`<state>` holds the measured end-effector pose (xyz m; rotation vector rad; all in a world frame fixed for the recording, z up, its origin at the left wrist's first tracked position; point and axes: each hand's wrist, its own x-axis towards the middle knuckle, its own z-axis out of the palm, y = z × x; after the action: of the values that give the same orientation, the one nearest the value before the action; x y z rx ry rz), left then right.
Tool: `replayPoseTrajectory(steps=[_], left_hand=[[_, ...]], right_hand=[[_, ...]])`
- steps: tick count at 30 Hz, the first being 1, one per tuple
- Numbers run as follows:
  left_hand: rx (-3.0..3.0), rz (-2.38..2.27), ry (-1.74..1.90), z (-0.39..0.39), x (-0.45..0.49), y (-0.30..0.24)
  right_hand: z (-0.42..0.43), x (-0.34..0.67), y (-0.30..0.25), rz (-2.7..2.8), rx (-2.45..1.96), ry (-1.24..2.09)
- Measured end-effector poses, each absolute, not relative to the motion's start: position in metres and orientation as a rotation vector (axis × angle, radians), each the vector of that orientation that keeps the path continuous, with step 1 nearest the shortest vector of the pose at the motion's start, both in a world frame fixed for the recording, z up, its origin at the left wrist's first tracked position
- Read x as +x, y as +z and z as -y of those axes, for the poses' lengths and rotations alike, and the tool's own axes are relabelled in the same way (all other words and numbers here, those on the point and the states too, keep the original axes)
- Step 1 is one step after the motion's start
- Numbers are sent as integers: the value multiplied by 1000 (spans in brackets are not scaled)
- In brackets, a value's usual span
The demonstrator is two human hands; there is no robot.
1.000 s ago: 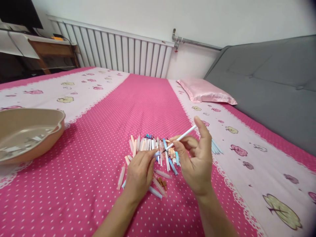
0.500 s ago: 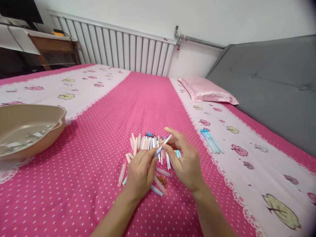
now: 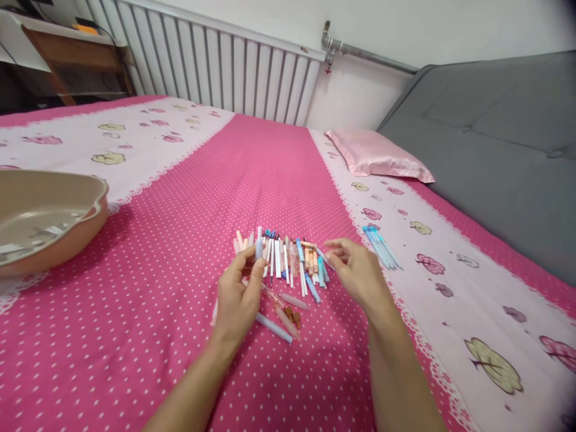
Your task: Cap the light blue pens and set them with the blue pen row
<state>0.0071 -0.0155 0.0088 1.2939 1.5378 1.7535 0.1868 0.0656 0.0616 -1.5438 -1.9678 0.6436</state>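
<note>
My left hand [image 3: 238, 291] is closed, thumb and fingers pinching a pale blue pen barrel [image 3: 259, 248] upright, with a white piece standing out of its top. My right hand [image 3: 357, 270] is apart from it, its fingers loosely curved with a gap at the thumb, beside a pale blue pen part [image 3: 323, 258]. Whether the fingertips touch that part is not clear. Between the hands lies a row of white pen refills [image 3: 278, 258], pink barrels and orange pieces [image 3: 311, 259]. Nearer me are a pale blue barrel [image 3: 275, 328], pink barrels [image 3: 287, 322] and small brown caps [image 3: 293, 316].
A beige-and-orange basin [image 3: 92, 231] with small white pieces inside stands at the left. Several light-blue pens [image 3: 381, 247] lie together at the right. Farther back are a pink pillow [image 3: 378, 157], a grey headboard [image 3: 490, 120] and a radiator [image 3: 216, 60].
My hands have separated: the right has let go of the white piece and moved right, while the left has turned the pale blue barrel upright. The view has tilted down slightly.
</note>
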Motion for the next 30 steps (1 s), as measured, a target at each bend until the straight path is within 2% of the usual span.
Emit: replayPoseTrajectory(steps=[7,12,16,24,30], left_hand=[[1084,-1483,1813,13,5,13],[1057,-1476,1804,14,4,14],[1035,-1473,1815,13,2,13],[1240,-1433,1621,19,8,19],[1170,-1204,1336,28,25,21]], right_hand=[[-60,175,53,2430,-1889,560],[-62,168,42,2535,-1933,439],[-62,173,44,2502,-1774,635],[-59,172,60,1682,-1076,1420],[-58,168,66,1231,-910,1340]])
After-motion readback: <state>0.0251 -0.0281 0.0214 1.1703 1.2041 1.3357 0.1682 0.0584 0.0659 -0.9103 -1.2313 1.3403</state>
